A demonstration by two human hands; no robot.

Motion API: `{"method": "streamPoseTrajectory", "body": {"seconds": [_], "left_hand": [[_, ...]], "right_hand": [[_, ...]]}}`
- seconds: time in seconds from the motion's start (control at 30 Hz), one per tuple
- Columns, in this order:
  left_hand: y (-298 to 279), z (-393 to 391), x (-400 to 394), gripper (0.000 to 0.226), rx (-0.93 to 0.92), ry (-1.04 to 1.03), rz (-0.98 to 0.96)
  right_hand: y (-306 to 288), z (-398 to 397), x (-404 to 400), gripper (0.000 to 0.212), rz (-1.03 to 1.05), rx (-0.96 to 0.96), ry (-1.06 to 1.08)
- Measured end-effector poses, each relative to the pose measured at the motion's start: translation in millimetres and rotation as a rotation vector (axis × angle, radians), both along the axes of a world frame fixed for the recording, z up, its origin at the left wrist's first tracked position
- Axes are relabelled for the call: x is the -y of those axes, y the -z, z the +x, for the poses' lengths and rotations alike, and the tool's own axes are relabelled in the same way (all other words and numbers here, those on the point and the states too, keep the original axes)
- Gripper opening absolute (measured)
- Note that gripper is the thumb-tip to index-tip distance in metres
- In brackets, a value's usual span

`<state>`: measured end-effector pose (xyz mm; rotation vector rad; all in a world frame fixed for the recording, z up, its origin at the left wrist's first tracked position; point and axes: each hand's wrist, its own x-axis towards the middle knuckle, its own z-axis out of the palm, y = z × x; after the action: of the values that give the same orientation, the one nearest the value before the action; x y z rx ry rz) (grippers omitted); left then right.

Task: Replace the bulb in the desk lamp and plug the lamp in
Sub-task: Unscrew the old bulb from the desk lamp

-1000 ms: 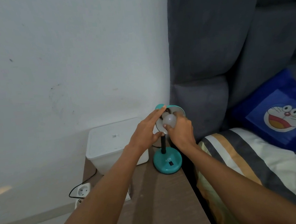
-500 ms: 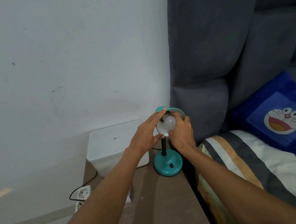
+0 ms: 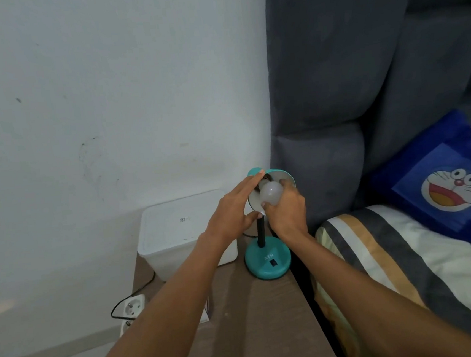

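A small teal desk lamp [image 3: 267,258] stands on a brown bedside table [image 3: 253,320], its shade tilted toward me. A white round bulb [image 3: 271,193] sits at the mouth of the shade. My right hand [image 3: 287,210] grips the bulb from the right and below. My left hand [image 3: 231,210] holds the shade's left rim, fingers on top and thumb under it. The lamp's black cord [image 3: 130,296] runs off the table's left side down to a white socket strip [image 3: 133,304] on the floor. The plug itself is hidden.
A white plastic box [image 3: 176,230] stands on the table just left of the lamp, against the white wall. A grey padded headboard [image 3: 348,81] rises to the right. Beside the table lies a bed with a striped cover [image 3: 409,262] and a blue cartoon pillow [image 3: 442,184].
My right hand has shifted its grip around the bulb, thumb now lower. The left hand stays on the shade. The lamp has not moved.
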<state>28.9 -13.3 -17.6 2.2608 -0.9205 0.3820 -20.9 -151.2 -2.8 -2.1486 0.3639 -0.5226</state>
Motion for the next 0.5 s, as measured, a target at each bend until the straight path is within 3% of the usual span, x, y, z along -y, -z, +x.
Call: {"method": "streamPoseTrajectory", "body": {"seconds": [0.37,0.5], "left_hand": [[1.4,2.5,-1.8,0.103,-0.032,-0.004,-0.022],[1.4,3.4,-0.9,0.104,-0.028,-0.005,-0.012]], "right_hand": [[-5.3,1.3,2.5,0.048,0.121,0.021,-0.051],[-3.8,1.1,-0.1,0.05,0.034,0.033,-0.037]]}}
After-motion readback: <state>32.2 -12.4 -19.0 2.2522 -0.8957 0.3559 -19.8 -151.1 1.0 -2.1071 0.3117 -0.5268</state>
